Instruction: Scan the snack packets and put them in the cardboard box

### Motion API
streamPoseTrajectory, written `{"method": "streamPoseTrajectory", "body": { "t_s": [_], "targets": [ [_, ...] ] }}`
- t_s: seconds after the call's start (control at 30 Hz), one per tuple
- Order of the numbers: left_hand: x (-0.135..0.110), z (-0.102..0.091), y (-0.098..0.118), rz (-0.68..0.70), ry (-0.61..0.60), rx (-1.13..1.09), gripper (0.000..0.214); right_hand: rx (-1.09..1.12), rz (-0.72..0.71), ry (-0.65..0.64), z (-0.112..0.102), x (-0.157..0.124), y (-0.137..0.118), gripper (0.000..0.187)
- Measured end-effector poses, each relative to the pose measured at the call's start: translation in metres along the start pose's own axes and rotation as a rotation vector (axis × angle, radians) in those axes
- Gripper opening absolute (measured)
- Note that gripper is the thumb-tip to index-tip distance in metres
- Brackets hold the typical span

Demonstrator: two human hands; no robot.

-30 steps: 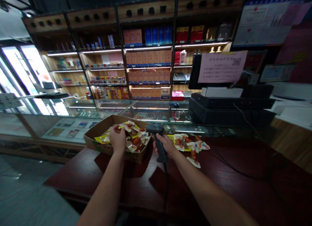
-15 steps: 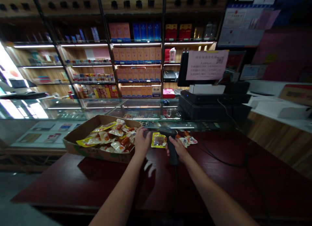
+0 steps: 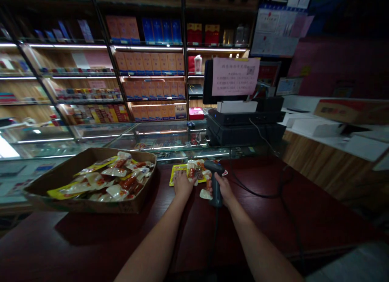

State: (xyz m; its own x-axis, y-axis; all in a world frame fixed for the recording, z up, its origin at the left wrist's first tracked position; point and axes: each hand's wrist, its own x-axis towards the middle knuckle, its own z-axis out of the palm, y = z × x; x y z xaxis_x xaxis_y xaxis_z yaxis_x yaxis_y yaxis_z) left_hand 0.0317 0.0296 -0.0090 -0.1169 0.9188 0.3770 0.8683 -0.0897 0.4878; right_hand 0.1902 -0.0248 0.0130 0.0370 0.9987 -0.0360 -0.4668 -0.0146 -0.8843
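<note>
My right hand [image 3: 224, 189] is wrapped round the grip of a black barcode scanner [image 3: 214, 181], which stands upright on the dark red counter [image 3: 273, 217]. My left hand [image 3: 182, 182] rests fingers down on a small pile of snack packets [image 3: 194, 172] that lies on a yellow packet just left of the scanner; whether it grips one is unclear. A cardboard box [image 3: 91, 193] full of similar sausage snack packets sits to the left of both hands.
A black cable [image 3: 258, 193] loops from the scanner across the counter to the register and monitor [image 3: 243, 120] behind. A glass display case [image 3: 136, 138] runs along the counter's far edge, with lit goods shelves [image 3: 152, 79] beyond. White boxes lie at right.
My left hand left the cardboard box and moved right onto the packets beside the scanner. The view swung right, so the box now lies further left. The right hand kept its hold.
</note>
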Motion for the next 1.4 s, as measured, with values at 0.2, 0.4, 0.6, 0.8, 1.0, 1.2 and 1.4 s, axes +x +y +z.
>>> {"method": "streamPoseTrajectory", "body": {
  "t_s": [0.2, 0.4, 0.6, 0.8, 1.0, 1.2, 1.4],
  "targets": [
    [0.005, -0.001, -0.016, -0.123, 0.077, -0.37, 0.03, -0.038, -0.006, -0.068, 0.005, -0.004, 0.0, 0.039],
    [0.019, -0.013, -0.031, -0.315, 0.085, -1.125, 0.043, -0.053, 0.02, -0.08, 0.006, -0.005, 0.0, 0.041],
    [0.02, -0.021, -0.028, -0.391, -0.023, -1.377, 0.056, -0.032, -0.009, -0.096, 0.005, -0.005, 0.0, 0.042],
    [0.016, -0.02, -0.025, -0.346, -0.045, -1.311, 0.052, -0.035, -0.015, -0.08, 0.005, -0.007, -0.001, 0.041],
    [0.014, -0.02, -0.022, -0.336, -0.049, -1.262, 0.047, 0.001, -0.025, -0.084, 0.006, -0.005, 0.002, 0.042],
    [0.015, -0.017, -0.025, -0.319, -0.052, -1.28, 0.047, -0.017, -0.03, -0.068, 0.008, -0.007, -0.002, 0.041],
    [0.016, -0.01, -0.029, -0.302, -0.045, -1.281, 0.048, -0.021, -0.019, -0.087, 0.009, -0.011, -0.006, 0.042]
  ]
}}
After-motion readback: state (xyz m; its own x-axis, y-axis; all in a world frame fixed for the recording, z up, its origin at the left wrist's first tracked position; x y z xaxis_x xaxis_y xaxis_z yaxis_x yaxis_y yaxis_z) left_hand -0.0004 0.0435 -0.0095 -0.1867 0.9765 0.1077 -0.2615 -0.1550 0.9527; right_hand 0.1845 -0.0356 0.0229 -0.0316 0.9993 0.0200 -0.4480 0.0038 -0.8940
